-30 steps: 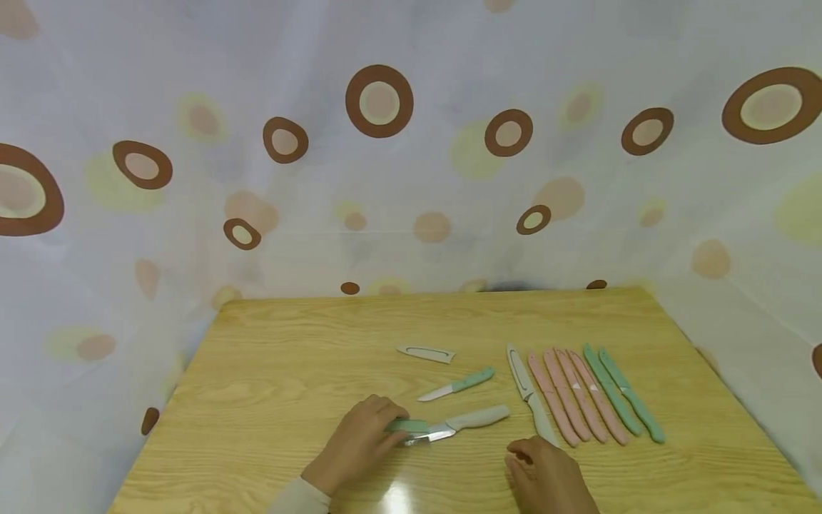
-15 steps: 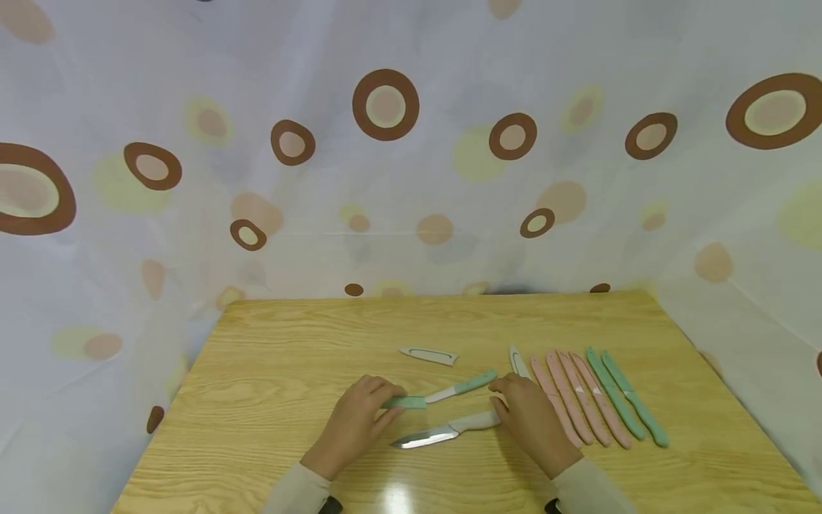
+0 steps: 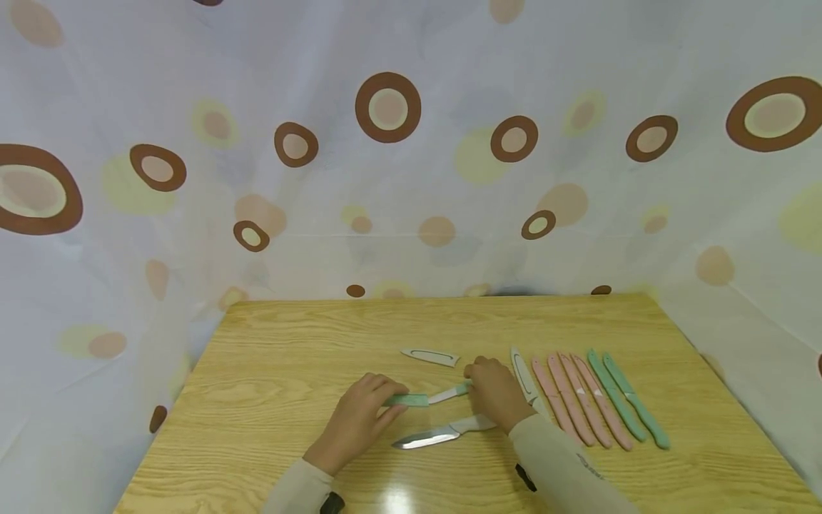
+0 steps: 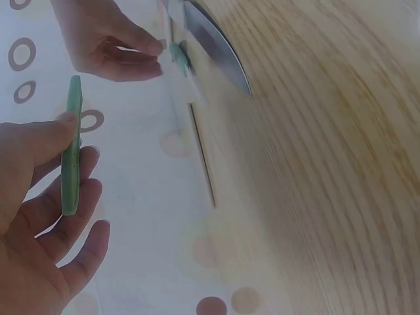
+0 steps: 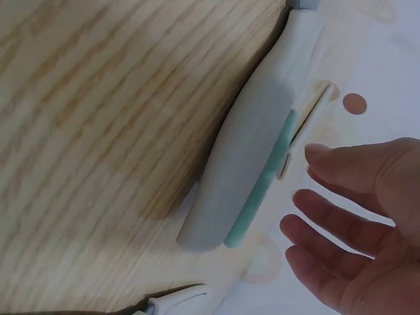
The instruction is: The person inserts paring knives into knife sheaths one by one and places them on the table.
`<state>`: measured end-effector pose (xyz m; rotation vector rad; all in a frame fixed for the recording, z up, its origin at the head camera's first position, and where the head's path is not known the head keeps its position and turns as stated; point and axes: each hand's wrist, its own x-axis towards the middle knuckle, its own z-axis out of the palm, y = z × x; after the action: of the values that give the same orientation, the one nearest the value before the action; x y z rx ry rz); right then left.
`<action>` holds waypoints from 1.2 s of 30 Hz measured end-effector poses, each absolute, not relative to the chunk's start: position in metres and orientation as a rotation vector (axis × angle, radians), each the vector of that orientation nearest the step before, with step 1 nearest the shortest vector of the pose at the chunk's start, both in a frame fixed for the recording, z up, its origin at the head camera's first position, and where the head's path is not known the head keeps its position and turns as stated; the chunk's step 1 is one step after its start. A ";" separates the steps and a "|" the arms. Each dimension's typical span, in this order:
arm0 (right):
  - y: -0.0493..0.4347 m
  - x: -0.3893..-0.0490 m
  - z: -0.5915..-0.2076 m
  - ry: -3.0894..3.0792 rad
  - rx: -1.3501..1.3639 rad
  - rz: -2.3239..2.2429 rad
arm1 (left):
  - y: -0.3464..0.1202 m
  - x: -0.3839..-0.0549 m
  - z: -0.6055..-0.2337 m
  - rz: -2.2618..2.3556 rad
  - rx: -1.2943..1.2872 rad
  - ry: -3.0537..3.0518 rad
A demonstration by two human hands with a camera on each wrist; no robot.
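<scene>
My left hand (image 3: 356,421) pinches a light green knife sheath (image 4: 71,151) between thumb and fingers, its mouth toward the blade of a small green-handled knife (image 3: 447,393). That knife lies on the table, handle pointing right. Over its handle hovers my right hand (image 3: 497,392); in the right wrist view the fingers are loosely bent and a gap separates them from the green handle (image 5: 262,177). Nearer me lies a bare knife with a white handle (image 5: 252,138), its shiny blade (image 3: 427,437) pointing left; my right hand partly covers the handle's end in the head view.
A loose white sheath (image 3: 430,356) lies farther back. To the right, a sheathed white knife (image 3: 525,375), several pink sheathed knives (image 3: 565,400) and two green sheathed knives (image 3: 636,414) lie side by side. A patterned cloth (image 3: 437,178) hangs behind the wooden table (image 3: 289,343).
My left hand has moved the green sheath away from the white-handled knife, up beside the small green knife's blade. My right hand has come forward and left, to the green handle.
</scene>
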<state>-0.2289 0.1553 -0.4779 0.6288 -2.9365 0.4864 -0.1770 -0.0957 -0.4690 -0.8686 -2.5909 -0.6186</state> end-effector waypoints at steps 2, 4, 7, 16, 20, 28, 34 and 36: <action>0.155 -0.233 -0.480 -2.963 0.639 0.467 | -0.095 -0.178 -0.468 -0.623 -0.872 -2.586; 0.155 -0.236 -0.482 -2.984 0.647 0.469 | -0.095 -0.178 -0.468 -0.628 -0.871 -2.587; 0.155 -0.241 -0.487 -3.010 0.662 0.484 | -0.095 -0.178 -0.468 -0.633 -0.868 -2.596; 0.157 -0.250 -0.496 -3.034 0.721 0.489 | -0.095 -0.176 -0.468 -0.619 -0.861 -2.595; 0.157 -0.251 -0.496 -3.024 0.738 0.468 | -0.096 -0.176 -0.467 -0.630 -0.857 -2.601; 0.159 -0.251 -0.498 -2.995 0.757 0.473 | -0.095 -0.177 -0.467 -0.626 -0.861 -2.599; 0.163 -0.250 -0.503 -2.960 0.765 0.495 | -0.093 -0.177 -0.465 -0.611 -0.858 -2.603; 0.163 -0.248 -0.503 -2.970 0.746 0.489 | -0.093 -0.177 -0.465 -0.607 -0.855 -2.604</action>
<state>-0.2477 0.1633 -0.5026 0.7458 -2.9697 0.4891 -0.1769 -0.0931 -0.4649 -0.8554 -2.6040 -0.6066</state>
